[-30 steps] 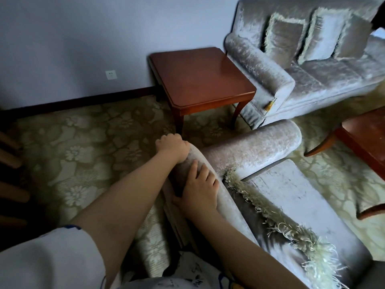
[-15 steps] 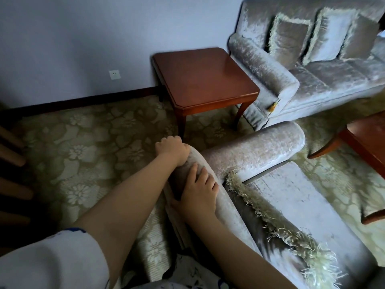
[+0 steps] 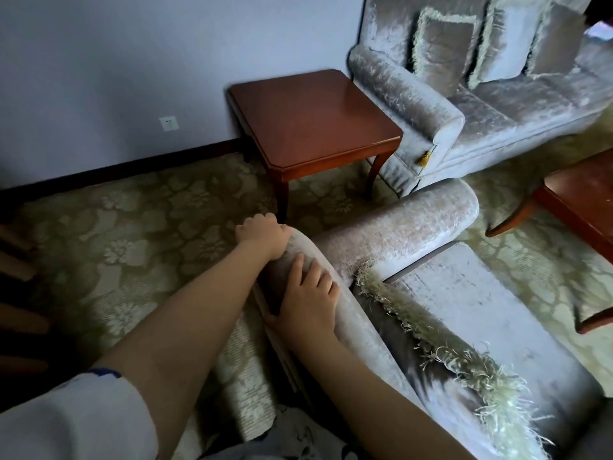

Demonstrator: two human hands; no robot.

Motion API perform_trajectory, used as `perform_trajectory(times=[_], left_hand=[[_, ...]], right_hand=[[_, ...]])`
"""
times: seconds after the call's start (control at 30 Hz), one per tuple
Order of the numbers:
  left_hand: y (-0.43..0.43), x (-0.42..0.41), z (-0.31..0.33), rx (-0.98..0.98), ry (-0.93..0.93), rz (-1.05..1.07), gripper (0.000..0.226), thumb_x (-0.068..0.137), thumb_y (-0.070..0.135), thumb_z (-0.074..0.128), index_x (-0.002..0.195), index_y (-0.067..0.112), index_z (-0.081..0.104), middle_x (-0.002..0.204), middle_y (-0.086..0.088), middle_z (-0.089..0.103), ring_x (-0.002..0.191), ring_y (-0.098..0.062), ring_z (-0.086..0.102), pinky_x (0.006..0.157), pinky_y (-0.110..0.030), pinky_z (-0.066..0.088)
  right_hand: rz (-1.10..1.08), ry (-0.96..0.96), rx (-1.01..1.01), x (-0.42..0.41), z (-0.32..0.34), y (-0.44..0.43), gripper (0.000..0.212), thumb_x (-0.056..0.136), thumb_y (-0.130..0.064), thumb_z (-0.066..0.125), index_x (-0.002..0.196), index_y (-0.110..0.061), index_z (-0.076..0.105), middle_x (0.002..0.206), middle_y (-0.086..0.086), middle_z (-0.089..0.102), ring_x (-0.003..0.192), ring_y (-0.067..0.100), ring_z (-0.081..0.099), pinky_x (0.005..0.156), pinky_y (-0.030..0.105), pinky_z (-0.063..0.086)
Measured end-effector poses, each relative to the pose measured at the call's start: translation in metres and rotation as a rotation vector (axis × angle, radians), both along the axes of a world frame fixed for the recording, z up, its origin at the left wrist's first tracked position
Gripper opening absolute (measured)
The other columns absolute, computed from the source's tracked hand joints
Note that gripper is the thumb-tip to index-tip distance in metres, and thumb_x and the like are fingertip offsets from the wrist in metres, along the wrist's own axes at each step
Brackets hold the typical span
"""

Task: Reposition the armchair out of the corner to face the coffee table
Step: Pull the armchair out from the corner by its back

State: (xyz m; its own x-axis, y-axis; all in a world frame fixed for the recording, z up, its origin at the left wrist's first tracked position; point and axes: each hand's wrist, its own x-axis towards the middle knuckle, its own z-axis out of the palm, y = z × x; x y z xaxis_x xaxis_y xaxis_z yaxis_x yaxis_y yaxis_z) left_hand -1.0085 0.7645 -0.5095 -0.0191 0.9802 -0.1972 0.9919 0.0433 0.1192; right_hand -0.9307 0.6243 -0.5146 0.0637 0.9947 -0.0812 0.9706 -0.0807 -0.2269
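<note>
Clenches the fingers [image 3: 265,224] of the left hand [image 3: 262,236] in a tight fist round the far corner of the back roll [image 3: 351,327] of the armchair [image 3: 481,313]. Lays the right hand [image 3: 308,302] just beside it at 5 o'clock, four fingers curved over the top of the roll and the thumb hooked on the rear face, so grasps the back with both. Reads as the drag-and-pivot step, worked from behind the chair, with the turn probably well along. Calls next, at a guess, for a firm pull on the gripped corner and a slight swing of the front toward 3 o'clock. Needs care for the tip of the armrest [image 3: 398,227], near the sofa [image 3: 497,127] at 1 o'clock, and for the leg of the side table [image 3: 315,117] near the left fist. Stands on the floral carpet [image 3: 132,227], lower right of centre, well apart from the wall. Runs its back roll from 11 to 5 o'clock. Opens the seat toward about 2 o'clock, along the armrest, seemingly not quite square to the coffee table [image 3: 583,200] at the 3 o'clock edge. Carries a fringed cushion [image 3: 447,346] against the back.
</note>
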Motion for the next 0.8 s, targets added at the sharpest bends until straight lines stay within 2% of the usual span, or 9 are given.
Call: perform_trajectory(times=[0.17,0.43,0.6,0.8], left_hand=[[-0.001,0.016,0.005,0.074,-0.002,0.031,0.043,0.092,0.04,0.031,0.115,0.01,0.053,0.112,-0.013,0.057,0.102,-0.029,0.052,0.081,-0.041,0.038],[-0.001,0.01,0.002,0.014,-0.03,0.036,0.046,0.093,0.042,0.03,0.12,0.012,0.051,0.118,-0.014,0.055,0.107,-0.03,0.05,0.085,-0.041,0.037],[-0.004,0.001,-0.001,0.019,-0.059,0.025,0.047,0.093,0.042,0.031,0.121,0.01,0.051,0.119,-0.015,0.055,0.109,-0.031,0.049,0.087,-0.042,0.037],[-0.003,0.017,0.001,0.113,-0.059,0.067,0.044,0.091,0.044,0.036,0.112,0.01,0.056,0.111,-0.013,0.058,0.103,-0.031,0.052,0.083,-0.042,0.037]], right_hand=[[0.011,-0.004,-0.008,0.019,0.008,0.002,0.116,0.067,-0.067,0.064,0.146,-0.009,0.003,0.149,0.025,0.021,0.132,0.044,0.027,0.106,0.055,0.024],[0.022,-0.014,-0.068,0.011,0.011,0.0,0.116,0.068,-0.063,0.067,0.147,-0.009,0.0,0.15,0.025,0.016,0.132,0.044,0.024,0.107,0.055,0.022],[-0.004,0.007,-0.01,0.003,0.001,-0.003,0.11,0.07,-0.067,0.061,0.147,-0.008,0.01,0.149,0.027,0.024,0.131,0.045,0.029,0.106,0.056,0.024],[0.017,0.009,-0.019,0.021,0.005,0.0,0.115,0.068,-0.068,0.063,0.147,-0.009,0.003,0.151,0.026,0.018,0.132,0.045,0.025,0.107,0.056,0.022]])
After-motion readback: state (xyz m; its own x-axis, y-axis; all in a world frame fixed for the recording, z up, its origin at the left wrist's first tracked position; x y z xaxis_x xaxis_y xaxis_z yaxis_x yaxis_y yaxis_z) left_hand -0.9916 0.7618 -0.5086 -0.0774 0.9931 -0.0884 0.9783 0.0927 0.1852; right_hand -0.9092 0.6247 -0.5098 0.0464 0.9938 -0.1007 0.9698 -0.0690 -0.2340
